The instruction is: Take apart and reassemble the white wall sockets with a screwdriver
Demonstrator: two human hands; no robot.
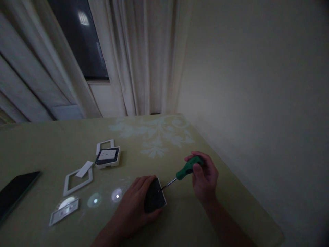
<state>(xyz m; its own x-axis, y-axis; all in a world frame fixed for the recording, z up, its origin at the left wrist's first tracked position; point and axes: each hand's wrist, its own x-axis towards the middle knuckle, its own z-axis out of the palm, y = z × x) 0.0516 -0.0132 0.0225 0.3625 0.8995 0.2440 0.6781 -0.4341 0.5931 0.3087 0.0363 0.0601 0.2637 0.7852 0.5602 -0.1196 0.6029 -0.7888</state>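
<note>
My right hand (205,176) is closed round the green handle of a screwdriver (189,167). Its metal shaft slants down to the left, and the tip meets the dark face of a small box with a white edge (154,199), near its right side. My left hand (137,202) grips that box from the left, fingers over the far edge and thumb along the near edge. The box looks like an electrical socket unit, though its face is too dark to make out in detail. Palm and fingers hide its left side.
Left of my hands lie a socket unit (108,156) on a white box, a white frame (66,183) with a white strip (84,169) across it, another frame (97,148) and a narrow rectangular plate (64,211). A dark flat panel (15,188) is at far left. A wall (257,120) borders the table's right edge.
</note>
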